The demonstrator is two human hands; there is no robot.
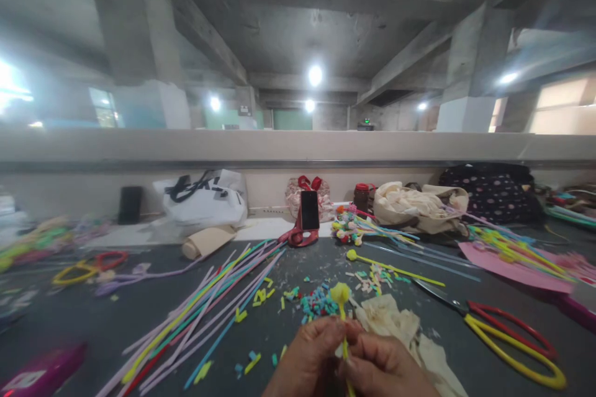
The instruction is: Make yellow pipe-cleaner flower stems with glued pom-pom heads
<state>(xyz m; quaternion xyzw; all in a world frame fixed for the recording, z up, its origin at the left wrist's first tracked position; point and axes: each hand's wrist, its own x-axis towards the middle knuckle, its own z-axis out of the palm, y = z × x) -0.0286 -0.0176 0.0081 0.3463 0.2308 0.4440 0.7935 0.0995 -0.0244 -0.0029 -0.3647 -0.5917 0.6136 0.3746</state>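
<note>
Close together at the bottom centre, my left hand [316, 353] and my right hand [384, 363] both pinch a thin yellow stem with a rounded bud-like head [341, 293], which points up. The fingers of both hands are closed around it. Just behind them lies a heap of small blue cut pieces [319, 303]. A crumpled cream cloth [395, 322] rests beside my right hand. Another yellow stem with a round head [395, 268] lies farther back on the dark table [288, 267]. Many long coloured strips [200, 316] spread out left of my hands.
Scissors with red and yellow handles [512, 341] lie at the right. A phone [310, 211] stands upright at the back, near a bundle of coloured flower-like heads [347, 226]. A white bag [205, 198], a cream bag [419, 205] and pink paper [512, 267] surround the work area.
</note>
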